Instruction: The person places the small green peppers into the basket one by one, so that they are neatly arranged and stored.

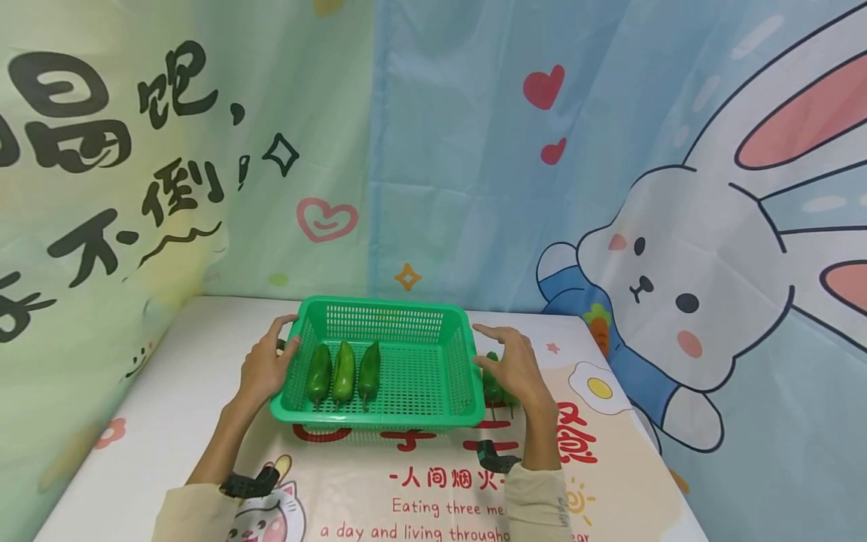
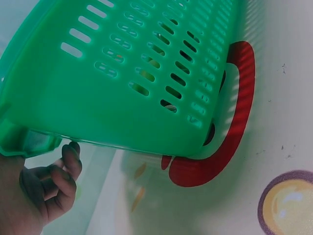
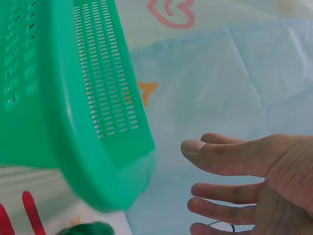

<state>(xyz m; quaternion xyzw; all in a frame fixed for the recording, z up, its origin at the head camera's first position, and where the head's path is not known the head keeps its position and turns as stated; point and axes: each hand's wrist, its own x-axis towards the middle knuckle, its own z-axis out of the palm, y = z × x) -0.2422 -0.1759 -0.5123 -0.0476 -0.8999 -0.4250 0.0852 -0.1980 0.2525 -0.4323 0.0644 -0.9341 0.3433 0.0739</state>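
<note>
A green plastic basket (image 1: 413, 418) with slotted walls sits in the middle of the head view. Side by side in its left half lie three green peppers (image 1: 344, 373). My left hand (image 1: 266, 365) holds the basket's left rim; in the left wrist view its curled fingers (image 2: 63, 181) come up under the edge, the thumb hidden there. Spread beside the right rim is my right hand (image 1: 516, 369), and the right wrist view shows a gap between its straight fingers and the basket. More green peppers (image 1: 492, 385) lie on the table right of the basket, partly covered by this hand.
The table (image 1: 176, 361) wears a printed white cover with red lettering, a cat and a fried egg. Close behind it hangs a printed curtain (image 1: 447, 188), which continues along both sides. A dark wrist strap (image 1: 250, 483) sits at the left cuff.
</note>
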